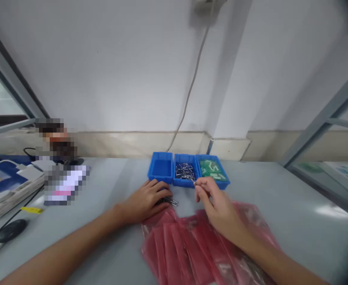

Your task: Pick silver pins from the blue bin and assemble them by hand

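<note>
My left hand rests on the table with its fingers curled over a bunch of thin metal screws, whose ends stick out to the right. At the front edge of the middle blue bin, my right hand pinches a small metal screw between thumb and forefinger. That bin holds many loose, shiny metal screws. Below both hands lie several overlapping pink see-through plastic bags, some partly under my right forearm.
An empty-looking blue bin stands left of the middle one. The right blue bin holds green packets. A power strip, a black mouse and a blurred-out phone-like object lie left. A wall rises behind.
</note>
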Action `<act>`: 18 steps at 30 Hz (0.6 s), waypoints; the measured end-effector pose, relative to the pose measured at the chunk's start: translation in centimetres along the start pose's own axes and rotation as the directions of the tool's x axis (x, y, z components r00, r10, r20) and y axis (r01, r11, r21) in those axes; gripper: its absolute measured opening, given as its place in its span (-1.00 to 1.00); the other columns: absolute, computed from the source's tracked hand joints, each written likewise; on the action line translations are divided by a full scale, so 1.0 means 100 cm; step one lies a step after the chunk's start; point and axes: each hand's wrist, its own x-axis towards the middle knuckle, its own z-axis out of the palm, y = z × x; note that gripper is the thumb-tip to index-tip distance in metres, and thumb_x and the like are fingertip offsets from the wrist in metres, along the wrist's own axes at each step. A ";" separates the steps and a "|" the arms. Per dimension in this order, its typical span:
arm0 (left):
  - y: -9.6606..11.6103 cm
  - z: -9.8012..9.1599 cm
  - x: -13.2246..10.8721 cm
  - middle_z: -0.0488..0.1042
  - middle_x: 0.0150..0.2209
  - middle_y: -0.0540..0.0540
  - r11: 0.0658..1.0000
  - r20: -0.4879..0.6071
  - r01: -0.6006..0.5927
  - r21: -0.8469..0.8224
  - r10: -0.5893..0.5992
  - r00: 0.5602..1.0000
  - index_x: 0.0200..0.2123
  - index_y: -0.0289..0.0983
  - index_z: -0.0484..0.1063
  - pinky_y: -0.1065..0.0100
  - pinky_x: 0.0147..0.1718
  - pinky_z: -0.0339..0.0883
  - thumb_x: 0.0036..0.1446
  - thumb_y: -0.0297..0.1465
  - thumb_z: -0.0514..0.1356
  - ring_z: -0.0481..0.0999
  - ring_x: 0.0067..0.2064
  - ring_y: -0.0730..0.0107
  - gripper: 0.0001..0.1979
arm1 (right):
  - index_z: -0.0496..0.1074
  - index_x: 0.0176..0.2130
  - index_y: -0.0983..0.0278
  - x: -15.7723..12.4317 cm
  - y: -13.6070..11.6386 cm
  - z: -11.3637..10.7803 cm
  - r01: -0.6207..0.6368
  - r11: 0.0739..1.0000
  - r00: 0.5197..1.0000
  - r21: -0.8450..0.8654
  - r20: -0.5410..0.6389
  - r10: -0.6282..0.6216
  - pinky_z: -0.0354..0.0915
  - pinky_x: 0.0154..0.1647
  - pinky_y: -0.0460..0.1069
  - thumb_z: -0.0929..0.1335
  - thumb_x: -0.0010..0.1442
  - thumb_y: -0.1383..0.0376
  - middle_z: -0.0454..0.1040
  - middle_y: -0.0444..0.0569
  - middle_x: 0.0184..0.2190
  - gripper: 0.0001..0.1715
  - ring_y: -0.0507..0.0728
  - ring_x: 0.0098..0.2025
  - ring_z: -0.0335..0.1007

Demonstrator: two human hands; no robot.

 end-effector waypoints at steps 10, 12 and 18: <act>0.000 -0.001 0.001 0.47 0.12 -0.16 1.000 0.031 0.013 0.003 -0.013 0.999 0.15 -0.18 0.45 0.10 0.10 0.34 0.53 -0.29 0.15 0.46 0.09 0.11 -0.77 | 0.30 -0.11 0.14 -0.001 0.000 0.000 -0.031 0.999 0.999 -0.043 -0.026 0.030 0.21 -0.36 0.00 0.26 0.53 0.14 0.38 -0.17 -0.37 -0.85 0.11 -0.42 0.31; 0.000 0.000 0.001 0.47 0.12 -0.15 1.000 0.032 0.013 0.005 -0.013 0.999 0.15 -0.18 0.45 0.10 0.10 0.34 0.53 -0.29 0.15 0.46 0.09 0.11 -0.77 | 0.30 -0.13 0.14 -0.001 -0.001 0.000 -0.032 0.998 0.999 -0.057 -0.004 0.032 0.19 -0.38 -0.01 0.27 0.52 0.15 0.36 -0.19 -0.39 -0.85 0.10 -0.43 0.30; 0.000 0.000 0.001 0.48 0.10 -0.17 1.000 0.002 -0.003 0.002 0.003 1.000 0.14 -0.18 0.46 0.11 0.08 0.36 0.54 -0.28 0.15 0.47 0.07 0.12 -0.77 | 0.31 -0.13 0.14 -0.002 -0.001 -0.001 -0.042 0.997 0.999 -0.062 0.027 0.044 0.18 -0.37 -0.01 0.28 0.51 0.16 0.42 -0.17 -0.36 -0.87 0.12 -0.36 0.37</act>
